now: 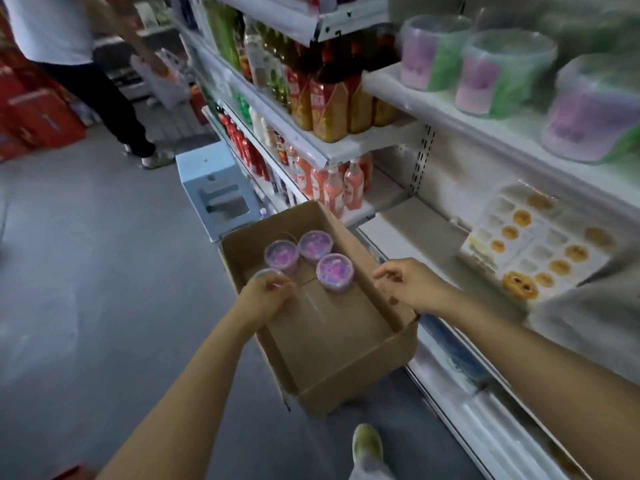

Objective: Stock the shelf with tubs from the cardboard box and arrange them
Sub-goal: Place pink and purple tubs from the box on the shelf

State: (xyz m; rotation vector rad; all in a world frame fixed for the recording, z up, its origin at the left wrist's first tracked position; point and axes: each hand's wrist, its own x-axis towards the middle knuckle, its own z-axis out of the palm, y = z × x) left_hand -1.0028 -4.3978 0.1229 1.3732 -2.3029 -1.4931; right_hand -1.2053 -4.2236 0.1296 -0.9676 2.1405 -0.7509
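An open cardboard box (349,358) stands on the floor beside the shelving. Three purple-lidded tubs (334,271) sit upright at its far end. My left hand (266,299) reaches into the box and curls round a fourth tub (265,273) at the box's left wall; most of that tub is hidden by my fingers. My right hand (408,285) hovers over the box's right wall with loosely bent fingers, holding nothing. On the upper white shelf (460,112) at the right stand three larger tubs (498,74) with purple and green labels.
Bottled drinks (329,98) fill the shelves further left. A pack of yellow biscuits (533,251) lies on the lower shelf. A pale blue step stool (214,192) stands behind the box. Another person (86,64) stands up the aisle by red crates (31,116). My shoe (367,445) is near the box.
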